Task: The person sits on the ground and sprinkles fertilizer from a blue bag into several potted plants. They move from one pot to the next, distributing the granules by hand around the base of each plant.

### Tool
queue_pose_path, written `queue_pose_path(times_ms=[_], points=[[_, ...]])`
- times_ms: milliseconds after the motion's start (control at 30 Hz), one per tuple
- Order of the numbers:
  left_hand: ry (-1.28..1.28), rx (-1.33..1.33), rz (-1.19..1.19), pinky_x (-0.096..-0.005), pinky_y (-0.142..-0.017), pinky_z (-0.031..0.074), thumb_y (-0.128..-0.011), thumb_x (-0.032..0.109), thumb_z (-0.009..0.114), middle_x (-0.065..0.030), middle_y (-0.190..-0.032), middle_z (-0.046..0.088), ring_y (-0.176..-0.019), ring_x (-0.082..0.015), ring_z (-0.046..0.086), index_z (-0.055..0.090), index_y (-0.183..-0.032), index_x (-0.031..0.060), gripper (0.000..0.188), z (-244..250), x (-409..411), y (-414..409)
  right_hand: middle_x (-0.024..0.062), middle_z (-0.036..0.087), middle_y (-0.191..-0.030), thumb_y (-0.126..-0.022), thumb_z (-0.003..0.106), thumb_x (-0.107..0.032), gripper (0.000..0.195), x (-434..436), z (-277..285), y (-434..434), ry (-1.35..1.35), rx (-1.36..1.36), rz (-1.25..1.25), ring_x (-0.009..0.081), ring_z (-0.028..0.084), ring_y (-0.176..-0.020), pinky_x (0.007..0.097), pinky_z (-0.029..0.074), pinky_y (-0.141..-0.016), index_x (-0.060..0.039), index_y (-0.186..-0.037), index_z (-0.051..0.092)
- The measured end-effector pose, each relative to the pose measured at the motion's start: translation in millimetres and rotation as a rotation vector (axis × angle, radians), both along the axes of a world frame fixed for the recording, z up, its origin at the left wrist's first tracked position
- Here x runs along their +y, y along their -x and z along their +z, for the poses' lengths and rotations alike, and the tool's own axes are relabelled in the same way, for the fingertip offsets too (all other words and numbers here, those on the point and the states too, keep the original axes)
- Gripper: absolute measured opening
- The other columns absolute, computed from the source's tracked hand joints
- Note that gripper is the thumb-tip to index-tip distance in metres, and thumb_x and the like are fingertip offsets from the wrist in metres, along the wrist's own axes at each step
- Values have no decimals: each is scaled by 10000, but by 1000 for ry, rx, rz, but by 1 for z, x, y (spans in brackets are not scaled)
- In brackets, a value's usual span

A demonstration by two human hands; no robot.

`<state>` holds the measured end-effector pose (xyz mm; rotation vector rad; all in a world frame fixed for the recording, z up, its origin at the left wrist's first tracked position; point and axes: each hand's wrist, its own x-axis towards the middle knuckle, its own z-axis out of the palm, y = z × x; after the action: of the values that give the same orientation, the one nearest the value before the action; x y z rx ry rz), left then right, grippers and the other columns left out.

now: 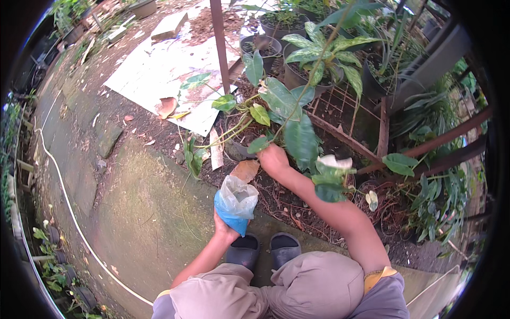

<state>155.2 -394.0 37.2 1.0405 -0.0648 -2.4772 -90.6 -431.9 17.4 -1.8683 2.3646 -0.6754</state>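
My left hand holds a clear plastic bag from below. Its mouth is open, and bright blue contents show through the lower part. Ahead of it, my right hand reaches to the rim of a potted plant with long stems and broad leaves. Leaves partly cover my right fingers, so whether they grip anything is hidden. Between the bag and the pot lies a dry brown leaf.
A rusty metal frame and its post stand by several potted plants. A white board with a block lies ahead. A pale hose runs along the mossy ground at left.
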Motion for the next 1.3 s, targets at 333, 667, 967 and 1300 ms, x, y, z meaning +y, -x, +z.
queue_pose_path(times_ms=[333,667,967,1300], points=[[-41,101,-6,-400,-659,550,-869,680,441,-1,-1232,646,-968,-229,669,570,-1298,275,604,-4,4,30,154,646,-810,-799,583,-83,184,0,-4,19,-4,236,158,352,662,-703,478,535,-605,-65,-976,633],[7,136,-29,-405,-658,555,-885,700,368,-25,-1291,613,-1020,-262,658,506,-1368,290,649,-7,2,31,139,650,-798,-833,577,-131,110,-4,15,29,-25,117,338,344,657,-688,459,534,-582,-110,-918,642],[11,116,-40,-426,-743,536,-871,725,386,-17,-1361,567,-1111,-258,617,484,-1392,296,682,-28,-1,17,148,646,-852,-827,590,-109,153,-10,37,25,-90,120,378,349,664,-748,461,536,-623,-98,-977,617],[-61,107,-45,-406,-708,532,-863,727,406,-38,-1289,613,-1027,-261,638,517,-1367,264,693,-29,-4,21,165,652,-807,-833,613,-174,211,-16,37,38,-138,194,498,372,651,-690,471,523,-612,-87,-1025,605]])
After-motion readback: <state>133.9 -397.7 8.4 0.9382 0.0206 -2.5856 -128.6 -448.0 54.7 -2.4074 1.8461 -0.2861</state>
